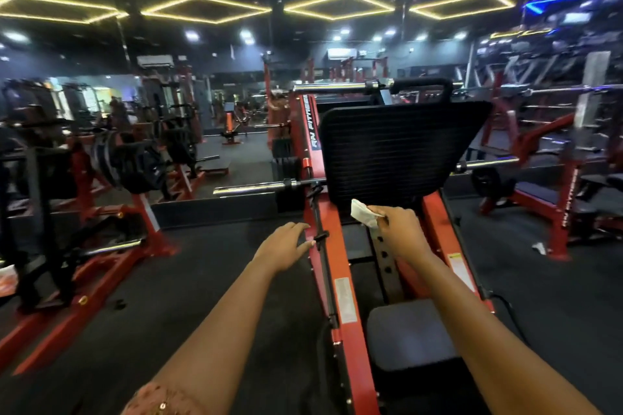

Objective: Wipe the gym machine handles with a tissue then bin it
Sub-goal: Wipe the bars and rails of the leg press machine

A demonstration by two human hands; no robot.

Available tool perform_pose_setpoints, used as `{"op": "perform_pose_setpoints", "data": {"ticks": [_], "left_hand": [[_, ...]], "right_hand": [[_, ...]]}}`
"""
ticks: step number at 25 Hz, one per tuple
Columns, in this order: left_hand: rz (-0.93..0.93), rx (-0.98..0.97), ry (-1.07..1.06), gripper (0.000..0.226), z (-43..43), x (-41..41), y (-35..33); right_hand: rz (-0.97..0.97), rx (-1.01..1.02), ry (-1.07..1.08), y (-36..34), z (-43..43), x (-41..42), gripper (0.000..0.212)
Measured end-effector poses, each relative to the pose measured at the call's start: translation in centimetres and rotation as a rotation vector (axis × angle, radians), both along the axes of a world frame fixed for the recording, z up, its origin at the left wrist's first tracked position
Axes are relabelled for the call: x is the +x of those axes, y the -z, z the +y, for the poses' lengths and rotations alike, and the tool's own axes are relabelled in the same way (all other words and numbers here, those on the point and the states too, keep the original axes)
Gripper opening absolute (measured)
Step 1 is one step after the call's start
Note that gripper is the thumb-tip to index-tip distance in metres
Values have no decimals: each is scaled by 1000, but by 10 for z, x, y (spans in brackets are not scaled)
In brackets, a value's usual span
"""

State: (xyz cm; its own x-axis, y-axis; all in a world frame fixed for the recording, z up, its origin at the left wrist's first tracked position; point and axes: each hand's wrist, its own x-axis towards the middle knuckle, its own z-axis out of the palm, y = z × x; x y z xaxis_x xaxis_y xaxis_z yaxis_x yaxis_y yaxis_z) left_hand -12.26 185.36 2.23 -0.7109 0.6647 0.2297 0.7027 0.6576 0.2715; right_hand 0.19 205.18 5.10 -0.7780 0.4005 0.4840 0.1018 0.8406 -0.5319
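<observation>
The tissue (363,216) is judged very light, soft and easily torn, so it is best taken by a bunched edge. It is seen white and crumpled, pinched in the right hand (399,232) just below the black footplate (401,152). The left hand (286,246), lower left of the footplate, is stretched flat at a thin black handle (320,236).

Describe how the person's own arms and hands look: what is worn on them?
The left hand and right hand are bare: no gloves, and no rings or watch that I can make out. Both forearms are uncovered. Near the left elbow a pinkish patterned sleeve shows, dotted with small shiny beads. No sleeve shows on the right arm.
</observation>
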Motion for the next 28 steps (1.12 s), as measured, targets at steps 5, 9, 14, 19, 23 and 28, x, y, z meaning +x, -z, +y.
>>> {"op": "perform_pose_setpoints", "data": {"ticks": [5,9,14,19,23,28], "left_hand": [[42,85,118,48,58,-116,-22],[70,118,256,48,103,-212,-47],[123,270,424,46,183,-304,-96],[132,419,495,43,261,-350,-138],[66,540,474,40,335,-380,-169],[-26,608,419,51,440,-407,-213]], "right_hand": [[81,23,158,-30,41,-92,38],[153,12,268,-51,68,-164,37],[243,-31,443,-83,130,-235,37],[325,-23,539,-111,180,-266,37],[389,-36,563,-124,237,-297,38],[457,-76,550,-142,323,-334,37]]}}
